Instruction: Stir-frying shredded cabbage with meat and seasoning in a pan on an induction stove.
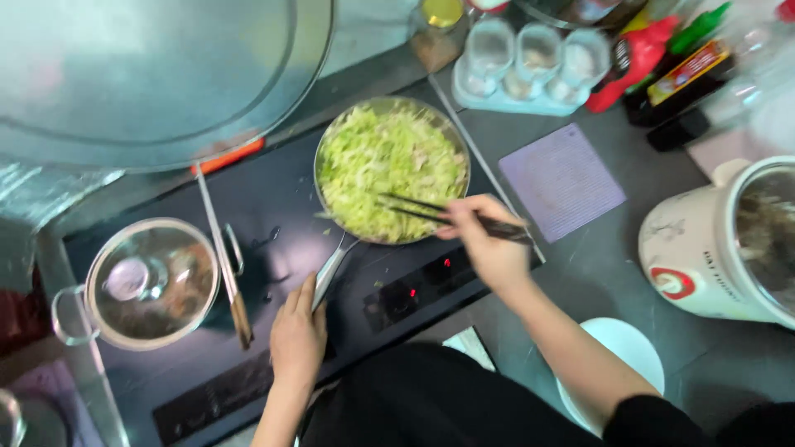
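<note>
A metal frying pan [331, 136] full of shredded green cabbage [385, 170] stands on a black induction cooktop [273, 199]. My right hand [489, 244] grips a pair of dark chopsticks [431, 211] whose tips lie in the cabbage at the pan's near side. My left hand [296, 335] is closed around the end of the pan's metal handle [330, 273], near the cooktop's front edge.
A lidded steel pot [149, 281] sits at the left of the cooktop, with a long wooden-handled utensil [224, 265] beside it. A large metal lid [141, 74] fills the upper left. Seasoning jars [530, 62], bottles, a purple mat [561, 180], a cream cooker [725, 244] and a white bowl [625, 348] stand right.
</note>
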